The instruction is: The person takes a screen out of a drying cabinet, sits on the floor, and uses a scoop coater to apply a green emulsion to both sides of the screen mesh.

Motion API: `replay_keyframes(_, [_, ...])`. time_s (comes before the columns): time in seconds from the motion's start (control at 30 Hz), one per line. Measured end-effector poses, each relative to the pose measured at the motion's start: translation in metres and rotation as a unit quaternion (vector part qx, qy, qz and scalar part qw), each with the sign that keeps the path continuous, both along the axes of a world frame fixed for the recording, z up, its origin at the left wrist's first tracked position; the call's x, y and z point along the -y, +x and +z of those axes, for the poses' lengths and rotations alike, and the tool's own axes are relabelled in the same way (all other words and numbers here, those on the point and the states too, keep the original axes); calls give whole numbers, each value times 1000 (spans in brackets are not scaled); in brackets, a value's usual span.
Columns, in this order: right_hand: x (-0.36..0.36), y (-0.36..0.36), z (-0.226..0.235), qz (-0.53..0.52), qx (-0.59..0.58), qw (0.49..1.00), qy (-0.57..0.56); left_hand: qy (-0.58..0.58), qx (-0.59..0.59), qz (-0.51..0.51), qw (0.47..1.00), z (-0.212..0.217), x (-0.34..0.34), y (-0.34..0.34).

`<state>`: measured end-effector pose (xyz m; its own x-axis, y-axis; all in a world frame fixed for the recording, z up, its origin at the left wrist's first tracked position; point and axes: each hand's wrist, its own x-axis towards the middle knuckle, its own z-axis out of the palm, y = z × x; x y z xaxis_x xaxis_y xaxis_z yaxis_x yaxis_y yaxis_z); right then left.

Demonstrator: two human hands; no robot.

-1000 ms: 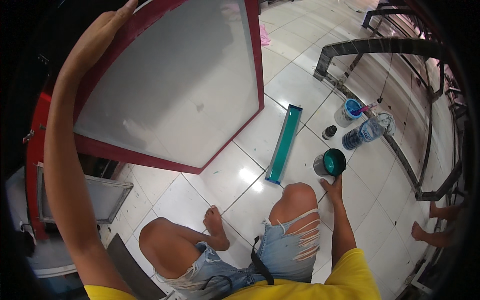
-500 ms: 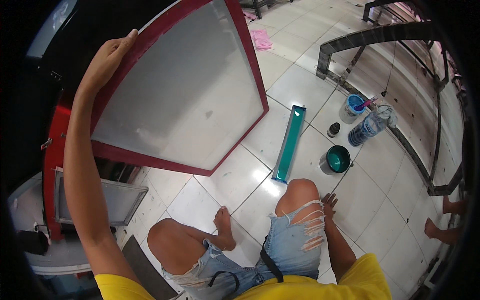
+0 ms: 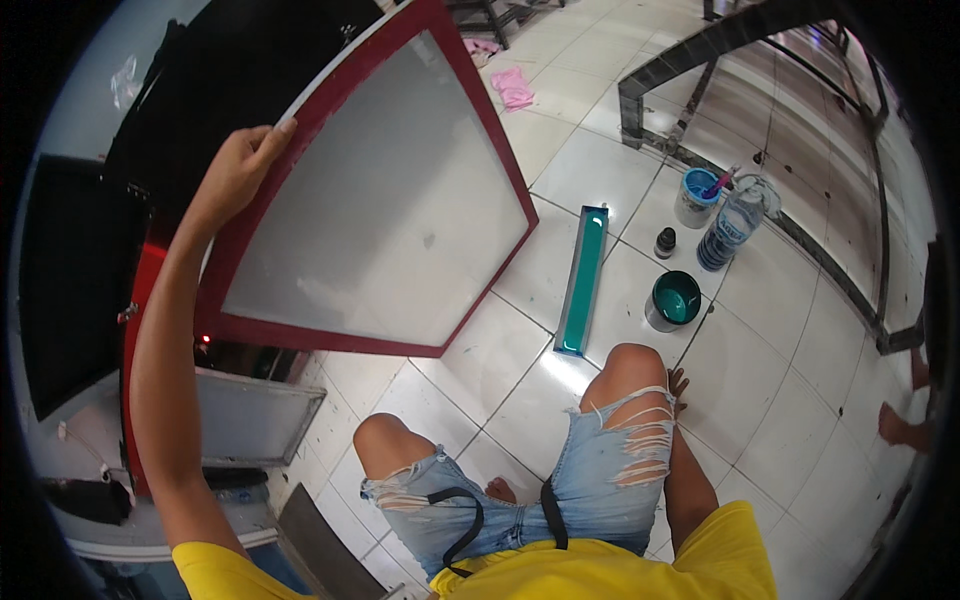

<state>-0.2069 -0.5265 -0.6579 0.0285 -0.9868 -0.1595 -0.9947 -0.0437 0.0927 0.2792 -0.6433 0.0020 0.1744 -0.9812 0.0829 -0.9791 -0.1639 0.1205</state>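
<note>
Red-framed screen, flat and pale, tilts at my left, its edge gripped in my left hand. My right hand, fingers spread, is beside my knee, near a round pot.

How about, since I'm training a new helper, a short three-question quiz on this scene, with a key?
1. What does the left hand grip?
A) the small dark bottle
B) the red-framed screen
C) the pink cloth

2. True or false: the long narrow trough and the dark cup both hold something green.

3. Is the right hand touching the dark cup or apart from it?

Key:
1. B
2. True
3. Apart; it shows beside the right knee.
</note>
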Motion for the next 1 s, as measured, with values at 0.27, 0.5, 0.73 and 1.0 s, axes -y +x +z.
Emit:
replay_keyframes(0.27, [5, 7, 2, -2, 24, 998, 50, -16, -36, 18, 999, 2, -13, -37])
replay_keyframes(0.5, [8, 6, 8, 8, 39, 994, 103, -5, -47, 63, 997, 6, -16, -48])
replay_keyframes(0.73, [22, -4, 35, 49, 61, 974, 212, 37, -111, 95, 989, 10, -23, -34])
replay_keyframes(1.0, [79, -20, 147, 145, 168, 868, 444, -39, -171, 102, 979, 2, -33, -23])
